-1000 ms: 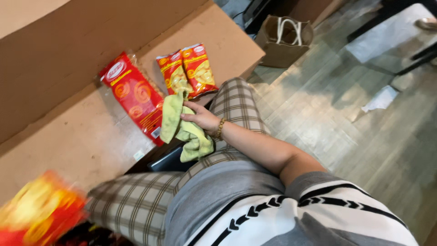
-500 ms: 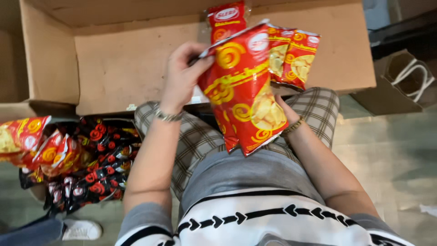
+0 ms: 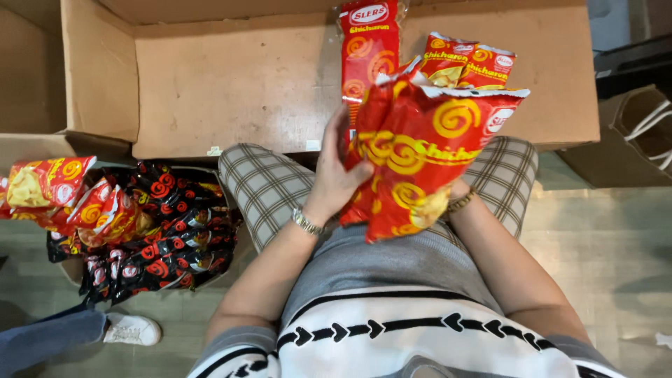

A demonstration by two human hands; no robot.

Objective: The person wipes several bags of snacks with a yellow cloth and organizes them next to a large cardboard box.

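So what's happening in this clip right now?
A seated person holds a large red snack bag up in front of them, the left hand gripping its edge; the right hand is hidden behind it. Three more red snack bags lie on the open cardboard box ahead. A pile of red and black snack packets sits on the floor to the person's left.

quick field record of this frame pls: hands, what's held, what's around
left hand: grips the left edge of a red snack bag, bracelet at the wrist
right hand: hidden behind the bag; only the wrist with a bead bracelet shows
held bag: red with yellow swirls, raised over the lap
cardboard box: open, in front of the knees, three similar red bags lying on it
pile of packets: red and black, on the floor at the person's left
other person: white shoe at lower left
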